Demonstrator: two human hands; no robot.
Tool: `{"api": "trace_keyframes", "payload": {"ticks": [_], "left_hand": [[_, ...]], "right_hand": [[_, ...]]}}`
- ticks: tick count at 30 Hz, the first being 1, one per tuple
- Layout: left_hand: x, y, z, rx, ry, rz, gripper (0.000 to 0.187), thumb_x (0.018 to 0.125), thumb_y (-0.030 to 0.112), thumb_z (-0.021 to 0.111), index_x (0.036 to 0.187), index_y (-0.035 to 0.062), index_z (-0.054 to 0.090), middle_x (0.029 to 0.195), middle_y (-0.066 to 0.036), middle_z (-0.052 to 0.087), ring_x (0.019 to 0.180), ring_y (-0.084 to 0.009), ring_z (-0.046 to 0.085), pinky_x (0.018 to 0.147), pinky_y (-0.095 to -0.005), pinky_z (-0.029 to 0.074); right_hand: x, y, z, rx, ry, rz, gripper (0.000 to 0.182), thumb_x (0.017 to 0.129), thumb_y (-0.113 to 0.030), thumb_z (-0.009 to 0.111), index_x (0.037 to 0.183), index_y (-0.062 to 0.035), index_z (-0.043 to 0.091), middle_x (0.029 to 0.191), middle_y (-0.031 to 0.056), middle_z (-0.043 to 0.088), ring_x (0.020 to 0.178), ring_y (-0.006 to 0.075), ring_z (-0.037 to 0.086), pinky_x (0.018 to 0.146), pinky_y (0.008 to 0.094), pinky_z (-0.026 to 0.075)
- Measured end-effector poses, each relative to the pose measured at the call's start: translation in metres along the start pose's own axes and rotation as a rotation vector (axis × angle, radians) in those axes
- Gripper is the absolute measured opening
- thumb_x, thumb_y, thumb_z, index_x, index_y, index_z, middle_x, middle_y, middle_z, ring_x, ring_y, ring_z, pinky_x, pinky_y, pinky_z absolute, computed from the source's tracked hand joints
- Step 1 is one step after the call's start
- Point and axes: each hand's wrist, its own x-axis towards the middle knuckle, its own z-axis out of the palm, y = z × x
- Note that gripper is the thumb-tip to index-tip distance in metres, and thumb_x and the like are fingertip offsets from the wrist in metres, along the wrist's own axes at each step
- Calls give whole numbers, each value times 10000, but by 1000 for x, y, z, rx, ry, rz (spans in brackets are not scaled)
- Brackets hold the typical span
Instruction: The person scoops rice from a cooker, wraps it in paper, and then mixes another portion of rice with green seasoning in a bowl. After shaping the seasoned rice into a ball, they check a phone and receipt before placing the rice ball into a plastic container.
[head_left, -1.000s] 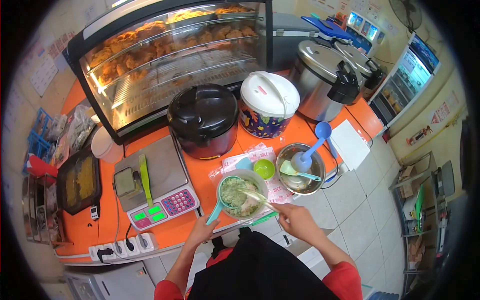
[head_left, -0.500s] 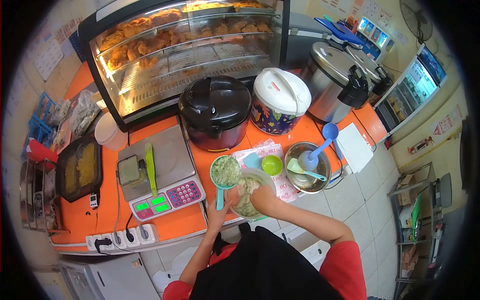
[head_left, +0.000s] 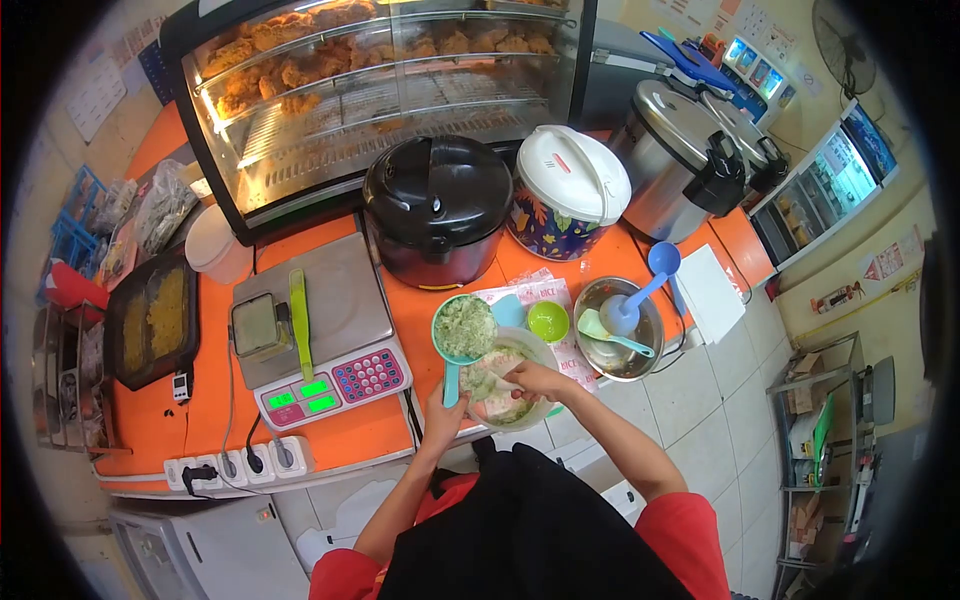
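At 9 to 10 o'clock from the translucent round plastic tub [head_left: 519,416], a steel-topped digital scale [head_left: 340,300] with a pink-edged keypad is seen. A small clear rectangular container [head_left: 260,327] and a lime-green flat utensil [head_left: 300,325] are borne on its plate. At 11 o'clock from the tub, a glossy black lidded cooker [head_left: 438,200] is stood upright.

The left hand [head_left: 443,415] is placed at the tub's 8 o'clock side, its fingers closed on the handle of a round turquoise plastic cup [head_left: 465,328]. The cup is filled with a pale green, grated-looking mixture and is held at the tub's 10 to 11 o'clock edge.

More of the mixture is contained in the tub. Over its 3 o'clock side the right hand [head_left: 535,381] is held, fingers bent and pointed inward; whether anything is gripped cannot be told.

At 1 o'clock, a small lime-green bowl [head_left: 548,321] is set on red-printed white paper [head_left: 572,362]. At 2 to 3 o'clock, a blue ladle [head_left: 622,316] and a turquoise-handled spatula [head_left: 628,344] are rested in a round steel bowl [head_left: 645,374].
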Motion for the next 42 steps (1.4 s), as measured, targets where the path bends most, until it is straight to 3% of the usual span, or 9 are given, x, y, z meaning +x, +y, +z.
{"api": "trace_keyframes", "payload": {"ticks": [2, 4, 12, 19, 22, 23, 25, 35, 42], "left_hand": [[-1, 4, -3, 31, -56, -54, 229, 808, 73, 556, 1003, -17, 478, 777, -59, 543, 629, -133, 573, 503, -245, 519], [-1, 11, -1, -41, -53, -72, 189, 804, 79, 567, 943, -15, 478, 723, -47, 517, 592, -120, 551, 480, -247, 504], [-21, 37, -38, 266, -80, -140, 234, 770, 174, 632, 821, -12, 499, 637, -35, 500, 523, -107, 479, 443, -252, 398], [-57, 59, -53, 561, -160, -77, 273, 773, 186, 611, 898, -39, 519, 601, -84, 507, 580, -171, 531, 537, -323, 418], [-67, 91, -29, 575, -223, -233, 291, 786, 199, 589, 938, -40, 520, 638, -129, 540, 619, -230, 565, 565, -346, 428], [-69, 98, -19, 522, -244, -363, 301, 791, 205, 580, 952, -42, 518, 666, -156, 561, 636, -266, 575, 581, -361, 432], [-65, 74, -12, 539, -274, -258, 300, 797, 205, 570, 969, -36, 519, 692, -166, 575, 639, -277, 574, 594, -367, 435], [-52, 52, -5, 587, -393, -205, 292, 796, 196, 567, 1009, -3, 542, 725, -147, 596, 643, -205, 561, 607, -328, 434], [-53, 48, -18, 557, -364, -167, 319, 790, 200, 574, 1030, -6, 537, 742, -153, 594, 661, -216, 562, 625, -327, 436]], "right_hand": [[-3, 5, 0, 63, 37, 5, 236, 845, -226, 445, 830, -34, 581, 587, 22, 526, 398, 65, 369, 355, 208, 283], [-8, 14, 3, -4, 82, -47, 311, 868, -268, 444, 1036, -33, 559, 650, 8, 535, 442, 56, 382, 377, 201, 287], [-84, 43, 4, 254, 49, -204, 263, 899, -274, 414, 986, -83, 573, 650, -20, 518, 463, 30, 364, 380, 176, 265], [-143, 44, 18, 467, 222, -288, 309, 908, -257, 407, 1130, -75, 522, 677, -24, 517, 492, 13, 341, 388, 152, 248], [-140, 44, 29, 365, 401, -403, 315, 896, -204, 430, 1154, -41, 506, 681, 44, 553, 488, 77, 437, 383, 213, 318], [-131, 46, 38, 108, 598, -584, 304, 880, -181, 449, 1134, -27, 516, 692, 94, 562, 505, 148, 491, 401, 262, 361], [-116, 48, 54, -414, 868, -819, 352, 842, -120, 483, 1176, -9, 464, 706, 161, 562, 604, 293, 581, 541, 356, 454], [-99, 53, 102, -925, 790, -449, 548, 680, -23, 498, 1203, 78, 371, 788, 189, 529, 534, 297, 572, 453, 371, 468], [-140, 47, 50, -692, 812, -631, 432, 779, -67, 537, 1201, -94, 451, 736, 136, 533, 609, 298, 568, 533, 377, 467]]}}
